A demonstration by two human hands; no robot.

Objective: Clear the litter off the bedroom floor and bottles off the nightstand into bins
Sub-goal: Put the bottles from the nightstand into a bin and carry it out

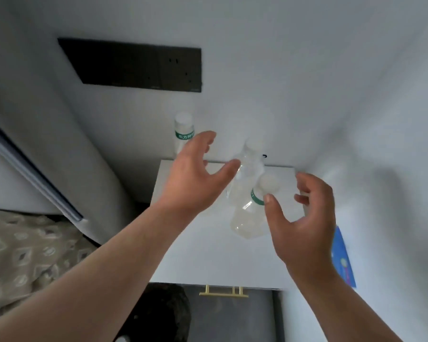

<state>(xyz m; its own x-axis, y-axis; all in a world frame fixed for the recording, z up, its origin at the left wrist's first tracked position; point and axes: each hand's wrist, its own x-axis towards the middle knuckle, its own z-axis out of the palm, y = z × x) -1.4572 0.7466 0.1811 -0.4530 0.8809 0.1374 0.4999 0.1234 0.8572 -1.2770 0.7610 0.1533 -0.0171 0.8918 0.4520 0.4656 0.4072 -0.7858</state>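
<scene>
**Bottles on nightstand: both hands reaching, none yet gripped**

Bottles, three in number, stand on the white tabletop (220, 255) of the nightstand, against the wall. One clear bottle (247, 206) with a white cap and green neck band is nearest the camera. A second clear bottle (251, 159), blurred, stands just behind it. A third, the labelled bottle (182, 134) with a green band, stands at the back left corner.

Left hand (195, 178): fingers spread and relaxed, holding nothing, positioned in front of the labelled bottle and beside the second clear bottle. Whether the thumb touches the latter cannot be told. Right hand (302, 218): fingers loosely curved and apart, holding nothing, thumb close to the cap of the nearest bottle.

Judgement: pickup stage; no bin is in view.

Risks noted:
- The bottles appear empty and light. A brush from either hand could tip one, and the two clear bottles stand close enough that one could knock the other.
- A toppled bottle could roll off the tabletop edge to the dark floor (232, 322) beside the bed (22, 255).
- Clear plastic on a white surface gives poor contrast, so a grasp may be misjudged.
- A blue card (342, 260) lies at the right edge and could be dislodged by the right forearm.
</scene>
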